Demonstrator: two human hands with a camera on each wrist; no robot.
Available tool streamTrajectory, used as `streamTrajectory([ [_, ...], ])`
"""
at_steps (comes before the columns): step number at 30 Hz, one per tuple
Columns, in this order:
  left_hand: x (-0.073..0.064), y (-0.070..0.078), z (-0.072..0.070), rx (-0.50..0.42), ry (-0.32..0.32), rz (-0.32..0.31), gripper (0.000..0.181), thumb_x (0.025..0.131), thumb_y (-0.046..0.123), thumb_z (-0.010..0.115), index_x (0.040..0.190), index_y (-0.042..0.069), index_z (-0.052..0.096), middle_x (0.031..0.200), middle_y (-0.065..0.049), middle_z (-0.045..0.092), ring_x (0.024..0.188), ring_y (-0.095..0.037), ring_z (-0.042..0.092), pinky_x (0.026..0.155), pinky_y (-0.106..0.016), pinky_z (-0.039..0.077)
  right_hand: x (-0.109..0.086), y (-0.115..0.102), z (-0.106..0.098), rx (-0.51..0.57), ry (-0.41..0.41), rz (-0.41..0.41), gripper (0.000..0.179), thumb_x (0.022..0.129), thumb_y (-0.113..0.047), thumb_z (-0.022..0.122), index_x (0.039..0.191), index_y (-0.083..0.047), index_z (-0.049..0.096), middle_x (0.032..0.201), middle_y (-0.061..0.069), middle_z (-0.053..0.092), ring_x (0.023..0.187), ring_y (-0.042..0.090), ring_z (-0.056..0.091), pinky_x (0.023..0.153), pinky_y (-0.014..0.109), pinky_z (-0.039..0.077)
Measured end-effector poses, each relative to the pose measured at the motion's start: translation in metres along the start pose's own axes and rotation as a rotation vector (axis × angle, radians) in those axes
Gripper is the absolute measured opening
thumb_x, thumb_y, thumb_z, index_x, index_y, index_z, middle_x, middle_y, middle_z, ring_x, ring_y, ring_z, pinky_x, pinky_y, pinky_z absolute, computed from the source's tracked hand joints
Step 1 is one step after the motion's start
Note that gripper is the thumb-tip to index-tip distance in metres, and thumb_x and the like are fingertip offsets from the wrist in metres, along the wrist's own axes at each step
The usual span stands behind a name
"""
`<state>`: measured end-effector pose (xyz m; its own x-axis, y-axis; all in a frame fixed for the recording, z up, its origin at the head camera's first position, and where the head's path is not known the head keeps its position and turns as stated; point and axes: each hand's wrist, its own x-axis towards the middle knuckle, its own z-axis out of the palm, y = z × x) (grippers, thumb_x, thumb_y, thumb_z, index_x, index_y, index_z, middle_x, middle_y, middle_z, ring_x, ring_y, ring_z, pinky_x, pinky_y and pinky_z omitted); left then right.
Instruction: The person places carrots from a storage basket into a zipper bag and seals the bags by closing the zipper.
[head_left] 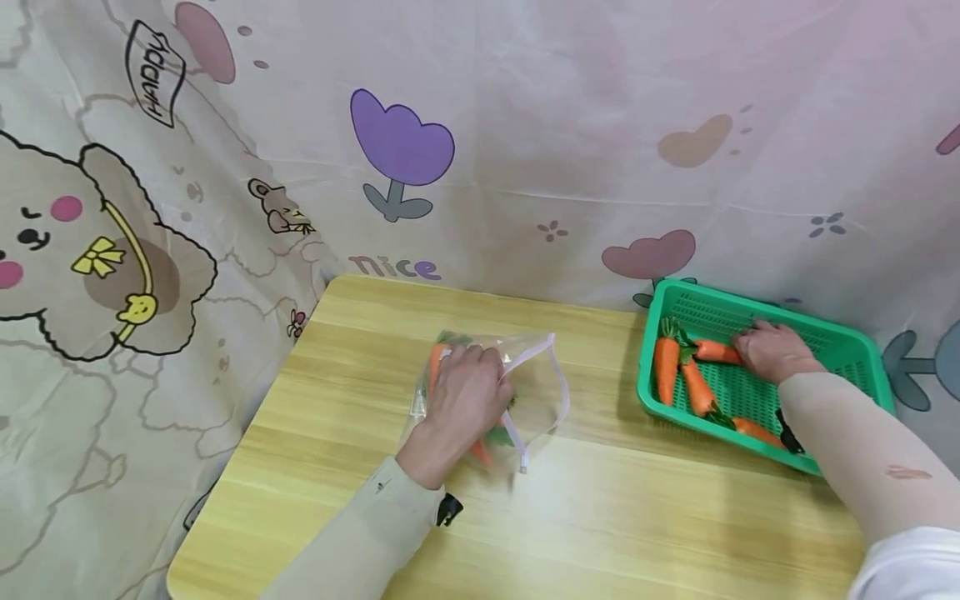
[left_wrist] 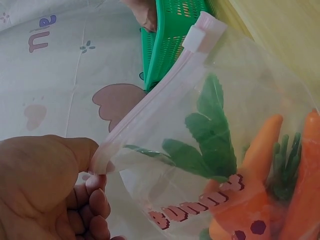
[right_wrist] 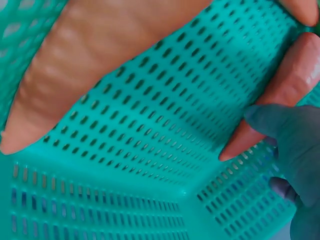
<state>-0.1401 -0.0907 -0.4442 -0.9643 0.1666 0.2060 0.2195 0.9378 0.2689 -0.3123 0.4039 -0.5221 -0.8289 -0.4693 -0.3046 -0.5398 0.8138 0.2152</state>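
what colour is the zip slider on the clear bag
White; the slider shows best in the left wrist view.

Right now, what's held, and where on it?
Left hand pinches the clear bag by one end of its zip strip. Right hand touches a carrot toward its tip; grip can't be told.

- Looks like glossy, clear plastic on the bag (head_left: 537, 396)
- Looks smooth on the carrots (head_left: 698, 388)
- Plastic on the basket (head_left: 731, 392)
- Smooth wood grain on the table (head_left: 600, 517)
- Matt cloth on the backdrop (head_left: 525, 125)
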Motion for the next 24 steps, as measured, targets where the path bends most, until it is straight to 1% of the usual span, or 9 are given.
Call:
streamTrajectory([
  [2,0.0,-0.001,0.0,-0.007,-0.009,0.005,0.011,0.089,0.017,0.071,0.083,0.013,0.063,0.076,0.002,0.057,0.075,-0.021,0.047,0.078,-0.034,0.043,-0.006,-0.001,-0.004,0.025,0.002,0.027,0.015,0.093,-0.012,0.075,0.105,-0.004,0.069,0.102,0.017,0.072,0.102,0.044,0.059,0.087,0.064,0.05],
  [6,-0.001,-0.002,-0.001,-0.019,-0.024,-0.005,0.01,0.089,0.015,0.07,0.083,0.013,0.063,0.076,0.002,0.056,0.077,-0.022,0.049,0.08,-0.035,0.043,-0.018,-0.004,-0.015,0.105,0.03,0.079,0.027,0.089,-0.018,0.078,0.104,-0.004,0.062,0.098,0.014,0.069,0.097,0.043,0.054,0.081,0.063,0.044],
  [8,0.0,-0.003,-0.001,-0.027,-0.026,-0.008,0.009,0.09,0.015,0.069,0.084,0.013,0.063,0.076,0.001,0.057,0.078,-0.023,0.049,0.079,-0.036,0.043,-0.024,-0.006,-0.02,0.131,0.055,0.093,0.026,0.087,-0.018,0.078,0.099,-0.007,0.058,0.093,0.01,0.066,0.095,0.042,0.052,0.08,0.062,0.04],
  [10,0.001,-0.003,-0.001,-0.03,-0.022,-0.004,0.01,0.09,0.016,0.069,0.083,0.013,0.063,0.077,0.001,0.057,0.077,-0.024,0.05,0.076,-0.037,0.043,-0.032,-0.009,-0.025,0.145,0.083,0.093,0.025,0.086,-0.016,0.077,0.094,-0.012,0.054,0.088,0.006,0.063,0.094,0.04,0.05,0.082,0.063,0.038],
  [13,0.002,-0.003,-0.002,-0.033,-0.021,0.001,0.011,0.091,0.016,0.069,0.082,0.013,0.062,0.076,0.0,0.057,0.077,-0.024,0.05,0.076,-0.038,0.042,-0.044,-0.016,-0.028,0.144,0.136,0.087,0.025,0.086,-0.016,0.077,0.093,-0.014,0.053,0.088,0.004,0.063,0.096,0.038,0.05,0.086,0.066,0.038],
  [15,0.002,-0.003,-0.002,-0.031,-0.027,0.005,0.013,0.09,0.016,0.069,0.08,0.013,0.061,0.075,0.001,0.056,0.077,-0.024,0.049,0.077,-0.038,0.042,-0.052,-0.022,-0.029,0.136,0.167,0.082,0.026,0.087,-0.019,0.077,0.094,-0.014,0.053,0.091,0.005,0.064,0.099,0.039,0.05,0.089,0.069,0.037],
  [19,0.001,-0.005,-0.002,-0.021,-0.039,0.024,0.015,0.091,0.015,0.068,0.078,0.013,0.06,0.073,0.001,0.054,0.075,-0.023,0.048,0.079,-0.037,0.042,-0.068,-0.034,-0.03,0.106,0.233,0.082,0.031,0.087,-0.023,0.08,0.095,-0.012,0.053,0.094,0.008,0.063,0.1,0.039,0.049,0.092,0.069,0.038],
  [21,0.001,-0.006,-0.001,-0.016,-0.04,0.035,0.015,0.091,0.015,0.067,0.078,0.013,0.06,0.072,0.001,0.053,0.074,-0.023,0.048,0.079,-0.037,0.042,-0.075,-0.04,-0.032,0.081,0.272,0.084,0.034,0.085,-0.025,0.082,0.095,-0.011,0.052,0.093,0.009,0.062,0.098,0.038,0.049,0.091,0.067,0.039],
  [24,0.0,-0.008,-0.002,-0.018,-0.047,0.042,0.015,0.092,0.015,0.066,0.078,0.012,0.06,0.072,0.001,0.054,0.074,-0.023,0.048,0.079,-0.038,0.043,-0.084,-0.05,-0.036,0.049,0.325,0.084,0.037,0.083,-0.026,0.084,0.095,-0.01,0.052,0.091,0.008,0.06,0.094,0.036,0.047,0.085,0.06,0.039],
])
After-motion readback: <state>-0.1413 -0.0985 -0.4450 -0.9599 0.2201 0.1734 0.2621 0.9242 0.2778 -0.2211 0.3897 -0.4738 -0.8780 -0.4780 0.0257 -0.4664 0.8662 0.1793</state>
